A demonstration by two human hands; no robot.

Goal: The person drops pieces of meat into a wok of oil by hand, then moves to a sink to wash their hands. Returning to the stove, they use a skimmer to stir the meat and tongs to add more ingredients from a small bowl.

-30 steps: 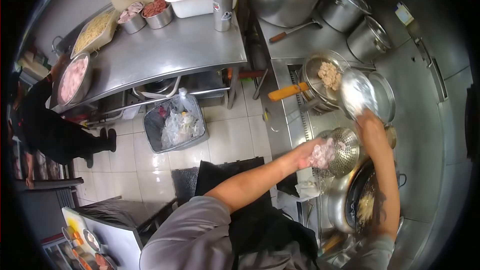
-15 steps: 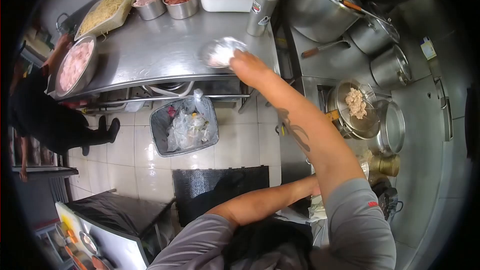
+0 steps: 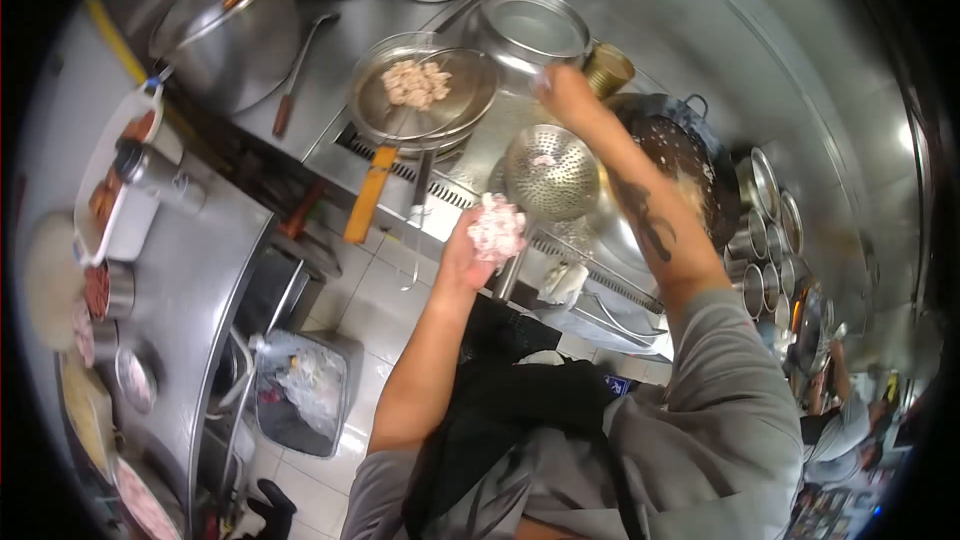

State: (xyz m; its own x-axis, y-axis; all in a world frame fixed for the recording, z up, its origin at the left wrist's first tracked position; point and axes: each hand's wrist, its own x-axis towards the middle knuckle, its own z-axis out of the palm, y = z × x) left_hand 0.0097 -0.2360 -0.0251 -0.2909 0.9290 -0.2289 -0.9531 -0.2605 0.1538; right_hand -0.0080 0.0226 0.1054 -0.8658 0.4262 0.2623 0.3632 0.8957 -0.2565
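My left hand (image 3: 468,250) is cupped under a clump of raw pale-pink chopped meat (image 3: 497,228), held in front of the stove. Just beyond it lies a perforated metal ladle (image 3: 550,185) with a small pinkish piece inside. My right hand (image 3: 568,98) reaches over the counter between a round metal pan of liquid (image 3: 535,28) and a gold-coloured tin can (image 3: 608,70). Its fingers look closed; a whitish bit shows at the tips, too blurred to name. Beneath my right forearm, partly hidden, is a dark wok (image 3: 675,145).
Wire strainers (image 3: 385,125) hold cooked meat (image 3: 415,85) at the stove's left. Large pots (image 3: 225,50) stand behind. A steel table (image 3: 190,330) at left bears a small bowl (image 3: 135,380) and food containers. A lined bin (image 3: 300,390) stands on the floor. Other people (image 3: 840,430) are far right.
My view has turned right, from the steel table to the stove. My right hand has left the small bowl for the counter behind the ladle. My left hand now shows, holding raw meat.
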